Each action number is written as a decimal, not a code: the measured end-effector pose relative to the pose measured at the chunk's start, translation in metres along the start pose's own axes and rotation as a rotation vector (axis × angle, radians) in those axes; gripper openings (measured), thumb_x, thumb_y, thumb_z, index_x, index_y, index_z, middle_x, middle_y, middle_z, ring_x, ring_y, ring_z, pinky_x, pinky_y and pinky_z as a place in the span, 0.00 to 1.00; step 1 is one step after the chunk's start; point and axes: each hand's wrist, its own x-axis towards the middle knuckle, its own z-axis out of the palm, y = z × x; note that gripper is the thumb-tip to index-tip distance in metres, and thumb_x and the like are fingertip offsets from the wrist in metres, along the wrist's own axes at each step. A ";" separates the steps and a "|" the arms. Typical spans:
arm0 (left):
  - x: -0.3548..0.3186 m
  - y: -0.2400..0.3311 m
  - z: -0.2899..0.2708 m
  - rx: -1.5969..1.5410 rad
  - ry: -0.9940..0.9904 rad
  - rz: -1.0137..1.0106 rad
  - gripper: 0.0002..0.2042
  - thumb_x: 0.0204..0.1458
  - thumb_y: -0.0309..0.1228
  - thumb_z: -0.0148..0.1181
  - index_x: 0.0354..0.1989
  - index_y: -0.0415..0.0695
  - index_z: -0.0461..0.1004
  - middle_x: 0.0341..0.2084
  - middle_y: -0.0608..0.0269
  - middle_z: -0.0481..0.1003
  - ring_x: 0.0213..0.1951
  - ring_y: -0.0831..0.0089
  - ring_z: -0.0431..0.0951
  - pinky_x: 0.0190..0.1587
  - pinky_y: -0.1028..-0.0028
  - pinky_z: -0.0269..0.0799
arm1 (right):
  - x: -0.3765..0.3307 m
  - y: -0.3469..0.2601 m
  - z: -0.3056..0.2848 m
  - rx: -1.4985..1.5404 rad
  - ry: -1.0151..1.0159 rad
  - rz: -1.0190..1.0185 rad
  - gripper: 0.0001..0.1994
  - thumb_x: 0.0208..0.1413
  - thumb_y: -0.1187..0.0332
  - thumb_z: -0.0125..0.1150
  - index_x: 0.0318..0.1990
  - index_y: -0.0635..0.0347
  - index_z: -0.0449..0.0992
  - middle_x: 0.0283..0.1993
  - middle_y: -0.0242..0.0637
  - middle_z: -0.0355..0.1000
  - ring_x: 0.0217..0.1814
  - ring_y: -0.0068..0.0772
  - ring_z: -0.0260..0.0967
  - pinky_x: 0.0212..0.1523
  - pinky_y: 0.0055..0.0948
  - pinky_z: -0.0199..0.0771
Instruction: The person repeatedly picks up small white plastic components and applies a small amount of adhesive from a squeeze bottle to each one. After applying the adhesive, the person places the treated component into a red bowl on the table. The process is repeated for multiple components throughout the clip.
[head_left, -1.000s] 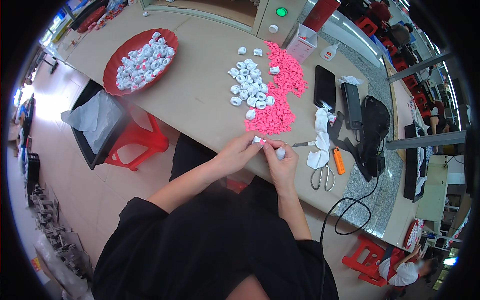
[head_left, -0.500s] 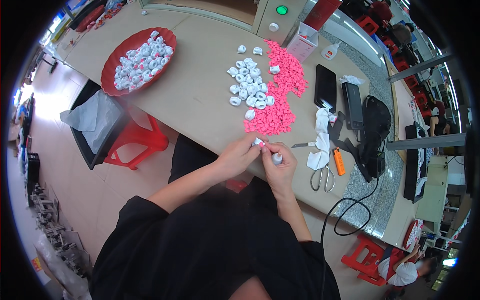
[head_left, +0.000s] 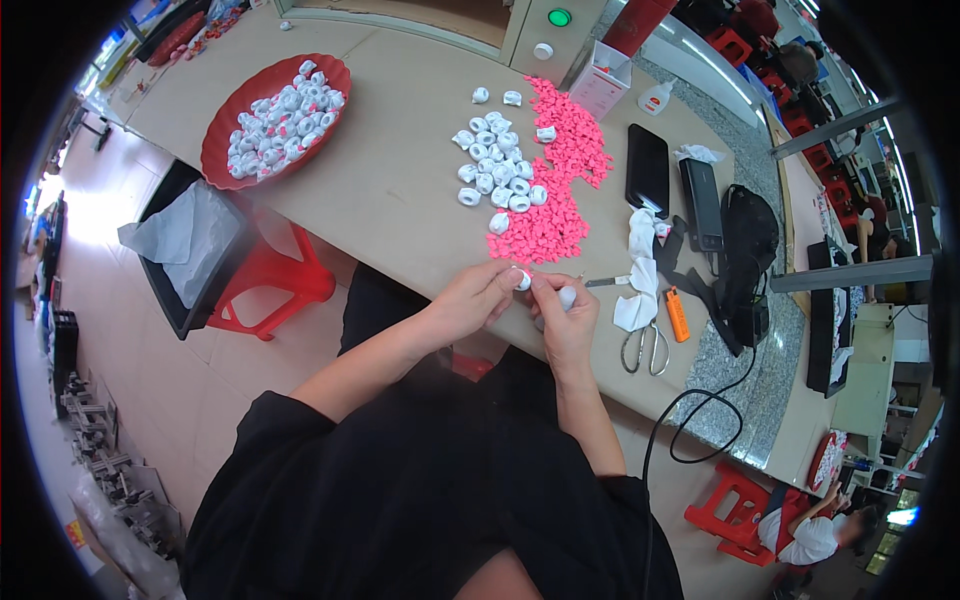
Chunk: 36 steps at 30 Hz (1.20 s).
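Close to the table's near edge, my left hand (head_left: 470,303) pinches a small white rounded piece (head_left: 522,281) between thumb and fingertips. Beside it, my right hand (head_left: 568,335) is closed around a small whitish squeeze bottle (head_left: 567,297), its fingertips near the white piece. Just beyond the hands lies a spread of small pink pieces (head_left: 545,232). Several white ring-like pieces (head_left: 490,153) are grouped at its left side, a few of them resting on the pink ones.
A red scalloped bowl (head_left: 214,150) of white-and-pink pieces stands far left, above a black bin (head_left: 185,318) and red stool (head_left: 275,285). To the right are scissors (head_left: 644,352), an orange tool (head_left: 677,316), a phone (head_left: 648,170), a black power bank (head_left: 703,205) and a cable (head_left: 715,400).
My right hand has shifted slightly right and up, turning the bottle. The piece in my left hand now shows white, where pink showed before.
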 end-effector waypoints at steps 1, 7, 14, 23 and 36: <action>0.000 -0.001 -0.001 -0.003 0.001 0.002 0.14 0.60 0.38 0.40 0.35 0.38 0.66 0.14 0.72 0.60 0.16 0.84 0.59 0.18 0.80 0.57 | 0.000 0.000 0.000 0.008 -0.003 0.004 0.06 0.50 0.72 0.58 0.32 0.67 0.75 0.23 0.32 0.70 0.22 0.15 0.62 0.23 0.15 0.60; 0.000 0.000 0.000 0.055 -0.035 0.058 0.14 0.60 0.34 0.41 0.49 0.40 0.65 0.20 0.73 0.61 0.23 0.86 0.60 0.23 0.85 0.57 | -0.003 0.000 0.000 0.022 -0.017 -0.067 0.03 0.49 0.77 0.58 0.32 0.66 0.75 0.28 0.31 0.70 0.28 0.15 0.63 0.29 0.15 0.61; -0.006 0.011 -0.001 -0.008 -0.013 -0.014 0.16 0.58 0.30 0.43 0.53 0.40 0.64 0.24 0.73 0.65 0.25 0.87 0.62 0.24 0.86 0.58 | -0.005 0.000 0.002 -0.120 -0.068 -0.238 0.05 0.47 0.81 0.57 0.34 0.67 0.75 0.31 0.35 0.70 0.32 0.18 0.65 0.32 0.17 0.62; -0.007 0.010 -0.001 -0.008 -0.002 0.002 0.14 0.57 0.28 0.46 0.51 0.39 0.65 0.21 0.73 0.66 0.22 0.88 0.63 0.23 0.86 0.60 | -0.005 -0.002 0.005 -0.161 -0.079 -0.299 0.06 0.47 0.83 0.56 0.34 0.68 0.75 0.30 0.34 0.69 0.30 0.17 0.63 0.30 0.16 0.61; -0.004 0.006 -0.002 0.003 0.002 -0.036 0.14 0.56 0.27 0.43 0.50 0.39 0.66 0.22 0.72 0.67 0.21 0.88 0.64 0.23 0.85 0.61 | -0.004 0.008 0.004 -0.440 -0.049 -0.585 0.06 0.45 0.83 0.56 0.33 0.68 0.73 0.28 0.39 0.69 0.28 0.24 0.65 0.29 0.20 0.63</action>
